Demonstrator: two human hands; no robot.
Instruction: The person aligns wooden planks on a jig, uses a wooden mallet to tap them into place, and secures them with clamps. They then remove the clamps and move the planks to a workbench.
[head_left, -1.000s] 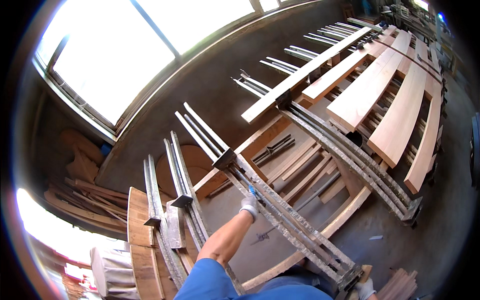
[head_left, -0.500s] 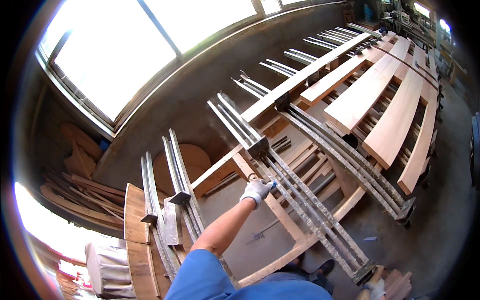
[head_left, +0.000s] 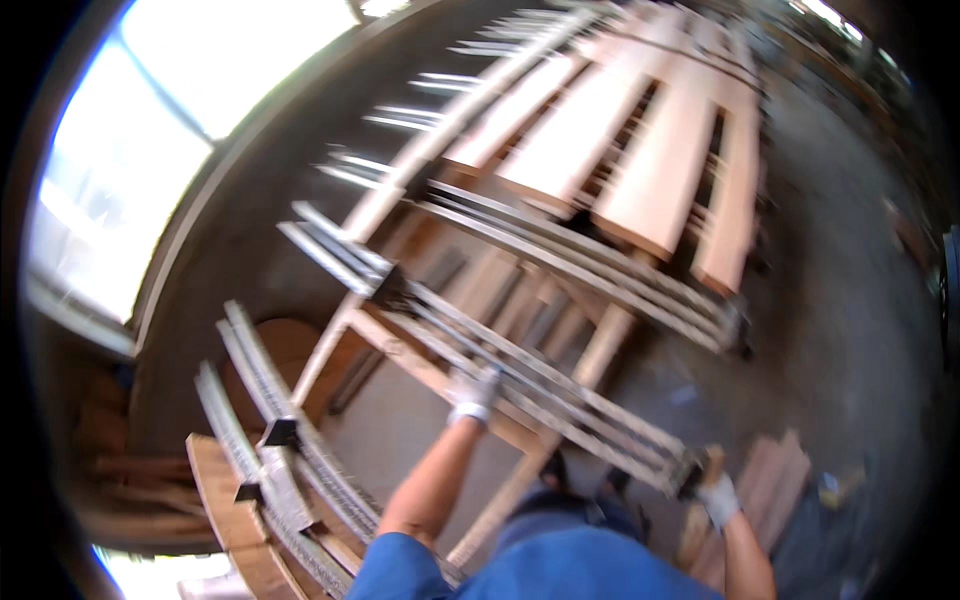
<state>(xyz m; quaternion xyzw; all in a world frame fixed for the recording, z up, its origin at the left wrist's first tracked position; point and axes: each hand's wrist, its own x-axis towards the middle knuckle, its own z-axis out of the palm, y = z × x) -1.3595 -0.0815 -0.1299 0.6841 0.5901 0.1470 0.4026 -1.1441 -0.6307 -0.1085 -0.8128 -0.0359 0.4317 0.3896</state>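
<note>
A long metal bar clamp point(head_left: 520, 375) lies across a wooden rack. My left hand point(head_left: 473, 394), in a white glove, grips it near the middle. Gloved too, my right hand point(head_left: 716, 492) holds the near end of that clamp by its dark end piece. The picture is blurred by motion. A second long clamp point(head_left: 590, 268) lies just beyond, parallel to the first. Further back several pale wooden boards point(head_left: 660, 170) rest side by side on the rack.
Two more bar clamps point(head_left: 270, 420) and a thick plank point(head_left: 225, 500) sit at the lower left. A stack of short boards point(head_left: 770, 490) lies on the concrete floor at lower right. A grey wall under large bright windows point(head_left: 130, 130) runs along the left.
The clamp under my left hand has slid toward me and to the right. My right hand has come into view on its near end. The view has swung and blurred.
</note>
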